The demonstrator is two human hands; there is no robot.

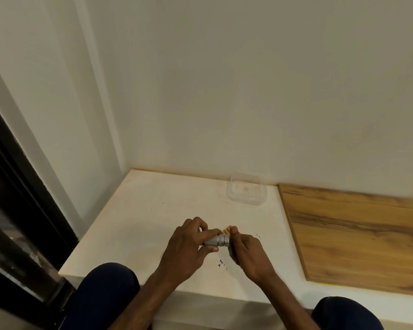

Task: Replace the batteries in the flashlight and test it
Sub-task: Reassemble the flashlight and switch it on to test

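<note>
A pale table [153, 222] fills the corner below a white wall, with a wooden board [355, 234] adjoining its right edge. Both hands meet just above the table's middle. The left hand [186, 246] curls round the body of a small silver flashlight [218, 239], which lies level between them; the right hand [248, 253] pinches its right end. A clear plastic box [247, 190] sits by the wall. A tiny orange piece [227, 231] shows at the right fingertips, too small to identify

Home interior was indicated: pale stone ledge [153, 210] built into a plain wall [224, 91] corner, wood-grain panel [355, 234] just right of it, dark frame [17, 198] seen left of it.
</note>
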